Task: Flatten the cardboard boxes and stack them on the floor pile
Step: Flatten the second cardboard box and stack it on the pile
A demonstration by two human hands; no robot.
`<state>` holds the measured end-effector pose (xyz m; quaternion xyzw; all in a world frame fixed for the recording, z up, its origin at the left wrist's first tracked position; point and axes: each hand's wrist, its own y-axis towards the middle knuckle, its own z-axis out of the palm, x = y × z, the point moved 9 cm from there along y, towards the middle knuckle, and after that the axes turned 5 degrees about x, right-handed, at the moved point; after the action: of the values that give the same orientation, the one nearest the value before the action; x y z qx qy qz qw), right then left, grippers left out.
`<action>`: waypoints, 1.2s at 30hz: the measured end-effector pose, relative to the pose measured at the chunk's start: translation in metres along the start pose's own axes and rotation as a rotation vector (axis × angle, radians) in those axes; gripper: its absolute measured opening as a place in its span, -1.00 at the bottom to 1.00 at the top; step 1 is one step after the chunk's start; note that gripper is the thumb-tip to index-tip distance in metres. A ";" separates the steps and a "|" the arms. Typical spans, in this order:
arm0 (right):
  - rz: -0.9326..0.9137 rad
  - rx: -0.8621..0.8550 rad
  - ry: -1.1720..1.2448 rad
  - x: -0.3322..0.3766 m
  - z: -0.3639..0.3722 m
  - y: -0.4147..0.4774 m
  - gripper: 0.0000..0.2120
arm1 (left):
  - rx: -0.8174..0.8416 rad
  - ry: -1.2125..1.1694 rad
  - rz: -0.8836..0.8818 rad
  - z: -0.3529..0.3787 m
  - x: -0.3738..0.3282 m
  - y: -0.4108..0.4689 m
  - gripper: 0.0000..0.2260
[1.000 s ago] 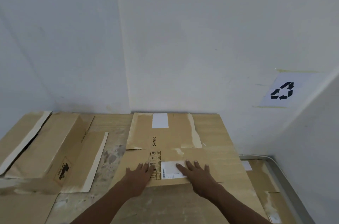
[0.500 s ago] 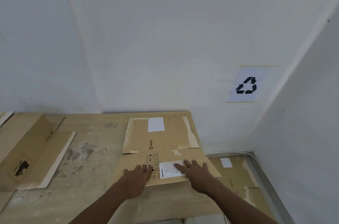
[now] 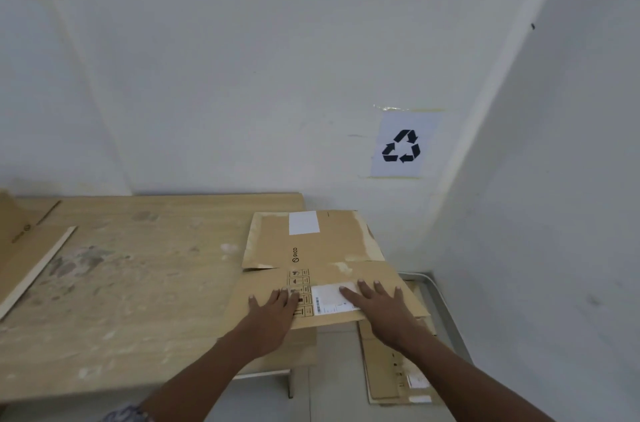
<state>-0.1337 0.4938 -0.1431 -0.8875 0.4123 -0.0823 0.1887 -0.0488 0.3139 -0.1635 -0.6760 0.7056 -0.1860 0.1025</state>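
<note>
A flattened brown cardboard box (image 3: 322, 259) with a white label and "PICO" print lies at the right end of the wooden table (image 3: 138, 283), its right part hanging past the table's edge. My left hand (image 3: 277, 309) presses flat on its near left part, fingers spread. On the white shipping label rests my right hand (image 3: 381, 304), also flat with fingers apart. Below on the floor, to the right, lies the pile of flattened boxes (image 3: 391, 366), partly hidden by my right arm.
Another flattened box (image 3: 24, 248) lies at the table's far left. A recycling sign (image 3: 401, 146) is taped to the white wall above the floor pile. A wall closes the corner on the right, and a grey strip (image 3: 446, 311) runs along its base.
The flattened box has slid right across the table under both palms and now overhangs the right edge. My view has turned right, showing more of the floor pile.
</note>
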 end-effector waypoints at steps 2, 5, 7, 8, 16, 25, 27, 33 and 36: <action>0.026 -0.022 -0.004 -0.028 -0.002 -0.008 -0.26 | -0.020 0.015 0.020 -0.012 -0.023 0.018 -0.39; 0.070 -0.068 -0.002 -0.078 0.005 -0.011 -0.23 | -0.033 0.012 0.054 -0.029 -0.060 0.053 -0.38; 0.093 -0.079 -0.002 -0.115 0.010 -0.012 -0.22 | -0.057 0.015 0.072 -0.039 -0.086 0.079 -0.37; 0.101 -0.079 -0.003 -0.133 0.011 -0.012 -0.23 | -0.068 0.015 0.080 -0.043 -0.098 0.092 -0.37; 0.108 0.013 0.004 -0.259 0.042 -0.008 -0.34 | -0.012 -0.012 0.126 -0.045 -0.201 0.184 -0.36; 0.077 0.076 0.014 -0.340 0.124 0.008 -0.26 | 0.108 -0.059 0.117 -0.002 -0.280 0.245 -0.33; 0.066 0.091 0.025 -0.354 0.147 0.016 -0.24 | 0.118 -0.061 0.111 0.013 -0.295 0.259 -0.33; 0.037 0.124 0.048 -0.383 0.237 0.040 -0.23 | 0.102 -0.106 0.068 0.089 -0.332 0.296 -0.10; 0.029 0.091 0.079 -0.398 0.294 0.059 -0.23 | 0.046 -0.130 0.081 0.137 -0.354 0.324 -0.25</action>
<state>-0.3435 0.8410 -0.4319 -0.8679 0.4281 -0.1330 0.2137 -0.2679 0.6541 -0.4559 -0.6550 0.7199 -0.1533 0.1711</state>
